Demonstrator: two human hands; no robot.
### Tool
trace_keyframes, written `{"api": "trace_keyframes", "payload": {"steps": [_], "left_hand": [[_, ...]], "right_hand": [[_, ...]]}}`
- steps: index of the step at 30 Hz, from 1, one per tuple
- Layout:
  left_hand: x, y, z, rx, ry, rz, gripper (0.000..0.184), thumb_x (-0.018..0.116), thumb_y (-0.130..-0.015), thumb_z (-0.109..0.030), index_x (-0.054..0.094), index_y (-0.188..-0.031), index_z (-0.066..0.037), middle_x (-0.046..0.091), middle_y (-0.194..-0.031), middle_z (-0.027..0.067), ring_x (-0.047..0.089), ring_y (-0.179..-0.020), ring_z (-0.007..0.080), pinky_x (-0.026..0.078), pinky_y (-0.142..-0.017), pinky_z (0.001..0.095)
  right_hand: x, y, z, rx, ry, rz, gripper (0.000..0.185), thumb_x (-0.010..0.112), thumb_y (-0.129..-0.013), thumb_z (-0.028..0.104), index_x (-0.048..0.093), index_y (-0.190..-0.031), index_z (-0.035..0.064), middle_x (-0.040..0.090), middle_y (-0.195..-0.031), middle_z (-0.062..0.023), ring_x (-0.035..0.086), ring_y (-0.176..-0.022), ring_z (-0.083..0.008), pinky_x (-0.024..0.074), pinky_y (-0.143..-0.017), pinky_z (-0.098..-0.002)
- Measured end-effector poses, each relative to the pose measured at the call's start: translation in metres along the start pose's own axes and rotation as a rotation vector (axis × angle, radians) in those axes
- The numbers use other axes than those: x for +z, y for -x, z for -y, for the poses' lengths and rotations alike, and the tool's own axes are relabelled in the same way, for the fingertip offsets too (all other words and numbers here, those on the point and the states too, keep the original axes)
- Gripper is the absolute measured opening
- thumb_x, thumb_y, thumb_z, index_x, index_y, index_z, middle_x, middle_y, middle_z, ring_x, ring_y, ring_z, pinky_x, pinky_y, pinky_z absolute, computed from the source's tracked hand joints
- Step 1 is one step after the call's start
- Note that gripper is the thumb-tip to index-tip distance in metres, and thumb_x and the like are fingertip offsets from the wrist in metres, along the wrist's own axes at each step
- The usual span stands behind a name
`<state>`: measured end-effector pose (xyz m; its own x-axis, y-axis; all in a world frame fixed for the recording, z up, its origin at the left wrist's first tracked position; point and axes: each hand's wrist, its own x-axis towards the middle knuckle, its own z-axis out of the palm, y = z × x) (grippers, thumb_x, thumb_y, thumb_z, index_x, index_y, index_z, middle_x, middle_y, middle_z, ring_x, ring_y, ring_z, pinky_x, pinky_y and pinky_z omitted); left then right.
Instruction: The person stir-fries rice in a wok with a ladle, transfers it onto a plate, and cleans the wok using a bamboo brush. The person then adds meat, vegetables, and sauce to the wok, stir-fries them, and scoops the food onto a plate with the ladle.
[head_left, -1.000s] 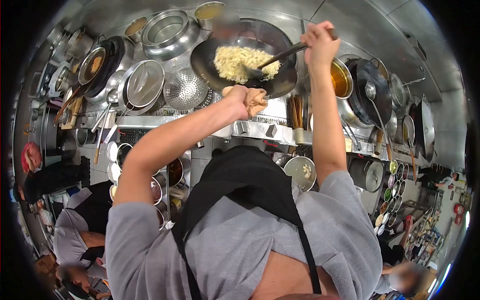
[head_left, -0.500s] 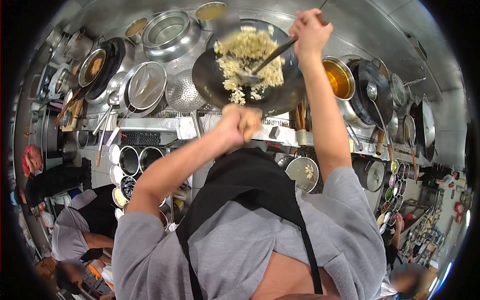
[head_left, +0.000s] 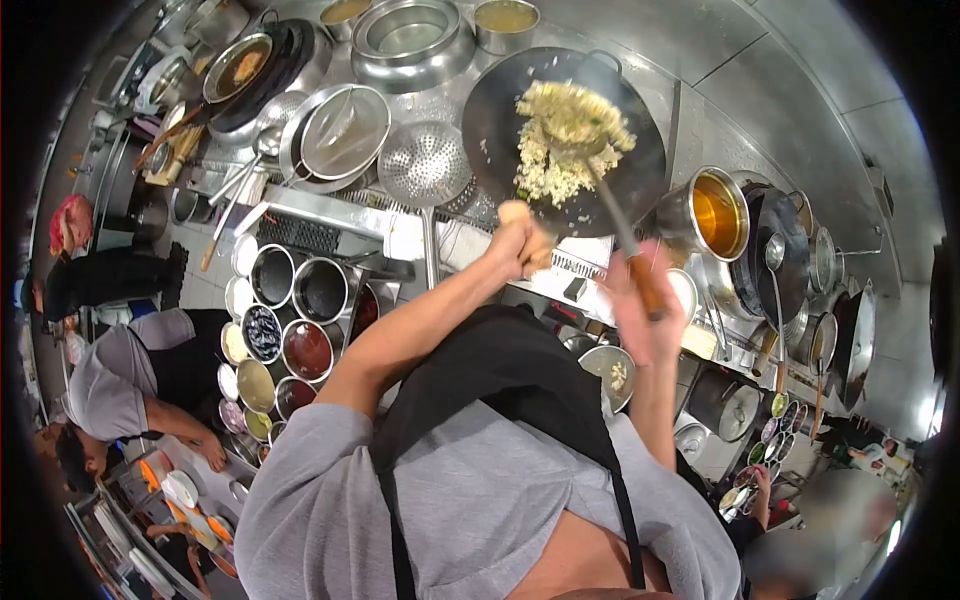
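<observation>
A dark wok stands on the range with fried rice in it, pale grains with yellow and green bits. My left hand is closed at the wok's near edge, around its handle, which the fingers mostly hide. My right hand, smeared by motion, holds the wooden grip of a long ladle. The ladle's bowl is down among the rice, partly covered by it.
Left of the wok lie a perforated strainer and a mesh sieve. A pot of amber oil stands to the right. Seasoning tubs sit lower left. A co-worker is at the left.
My right hand has come down and toward me, tilting the ladle's handle lower. In view, the wok has shifted right, and the rice is gathered higher around the ladle.
</observation>
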<state>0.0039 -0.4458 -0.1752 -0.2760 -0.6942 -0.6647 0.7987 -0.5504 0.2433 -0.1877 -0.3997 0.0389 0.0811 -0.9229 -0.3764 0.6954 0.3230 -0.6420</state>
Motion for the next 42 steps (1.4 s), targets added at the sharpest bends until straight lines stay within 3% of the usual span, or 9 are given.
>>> {"api": "trace_keyframes", "payload": {"steps": [2,8,15,18,21,28,34,37,42], "left_hand": [[0.034,-0.015,-0.022,0.058,-0.002,-0.098,0.011,0.045,-0.089,-0.012,0.054,-0.090,-0.004,0.058,-0.071,0.0120,0.055,-0.048,0.0246,0.046,-0.042,0.0398],[0.043,-0.058,-0.049,0.113,-0.131,-0.075,0.020,0.052,-0.097,-0.023,0.056,-0.091,-0.004,0.063,-0.075,0.0121,0.060,-0.052,0.0241,0.050,-0.041,0.0380],[-0.003,-0.003,-0.059,-0.140,-0.169,0.296,0.038,0.066,-0.096,-0.033,0.056,-0.117,-0.003,0.067,-0.099,0.0173,0.068,-0.078,0.0227,0.059,-0.063,0.0349],[-0.001,0.048,-0.055,-0.155,-0.121,0.340,0.046,0.068,-0.095,-0.026,0.050,-0.130,-0.003,0.067,-0.114,0.0208,0.072,-0.085,0.0233,0.063,-0.070,0.0332],[-0.048,0.050,-0.045,-0.061,-0.206,0.439,0.049,0.066,-0.096,-0.022,0.045,-0.135,-0.002,0.066,-0.118,0.0222,0.071,-0.085,0.0192,0.061,-0.067,0.0261],[-0.071,0.092,-0.027,0.039,-0.223,0.141,0.038,0.065,-0.095,-0.027,0.054,-0.125,-0.008,0.069,-0.102,0.0161,0.066,-0.071,0.0175,0.057,-0.059,0.0294],[-0.013,0.045,-0.033,0.115,-0.117,0.028,0.039,0.062,-0.097,-0.040,0.056,-0.114,-0.006,0.065,-0.090,0.0108,0.064,-0.072,0.0202,0.056,-0.064,0.0325],[-0.030,-0.027,-0.064,-0.105,-0.143,0.501,0.046,0.053,-0.099,-0.053,0.057,-0.105,-0.007,0.064,-0.090,0.0096,0.064,-0.077,0.0202,0.055,-0.067,0.0345],[0.049,-0.047,-0.058,0.063,-0.198,-0.033,0.041,0.044,-0.106,-0.040,0.056,-0.109,-0.001,0.066,-0.100,0.0123,0.067,-0.087,0.0271,0.058,-0.078,0.0434]], "right_hand": [[-0.075,-0.036,-0.023,0.648,-0.158,0.132,0.045,0.043,-0.107,0.038,0.050,-0.131,0.0013,0.060,-0.104,-0.0141,0.053,-0.063,-0.0164,0.0507,-0.054,-0.0301],[-0.058,-0.091,-0.004,0.445,0.544,0.110,0.037,0.044,-0.108,0.035,0.053,-0.127,0.0052,0.037,-0.058,0.0047,0.033,-0.037,-0.0032,0.0318,-0.029,-0.0222],[-0.106,-0.096,-0.041,-0.462,1.933,-0.020,0.040,0.044,-0.104,0.034,0.046,-0.130,0.0041,0.068,-0.081,-0.0285,0.068,-0.066,-0.0431,0.0527,-0.061,-0.0540],[-0.113,-0.130,-0.047,0.058,1.778,-0.023,0.029,0.056,-0.097,0.026,0.053,-0.116,0.0034,0.068,-0.089,-0.0299,0.067,-0.087,-0.0474,0.0506,-0.077,-0.0591],[-0.116,-0.123,-0.050,-0.294,1.928,-0.074,0.027,0.058,-0.094,0.022,0.053,-0.113,0.0033,0.068,-0.085,-0.0284,0.065,-0.087,-0.0494,0.0493,-0.077,-0.0599],[-0.072,-0.005,0.069,0.298,1.341,0.188,0.020,0.061,-0.095,0.018,0.059,-0.108,0.0023,0.050,-0.060,0.0011,0.045,-0.046,-0.0055,0.0345,-0.041,-0.0248],[-0.136,-0.094,-0.001,-0.207,1.857,0.232,0.035,0.058,-0.095,0.029,0.057,-0.118,0.0022,0.068,-0.094,-0.0291,0.062,-0.095,-0.0513,0.0476,-0.083,-0.0571],[-0.101,-0.101,-0.020,-0.200,1.954,0.099,0.033,0.057,-0.096,0.027,0.058,-0.118,0.0033,0.067,-0.093,-0.0297,0.064,-0.092,-0.0488,0.0491,-0.082,-0.0554],[-0.051,0.000,0.096,-0.006,1.894,0.235,0.038,0.059,-0.095,0.025,0.059,-0.127,0.0030,0.068,-0.095,-0.0277,0.065,-0.095,-0.0458,0.0486,-0.086,-0.0515]]}}
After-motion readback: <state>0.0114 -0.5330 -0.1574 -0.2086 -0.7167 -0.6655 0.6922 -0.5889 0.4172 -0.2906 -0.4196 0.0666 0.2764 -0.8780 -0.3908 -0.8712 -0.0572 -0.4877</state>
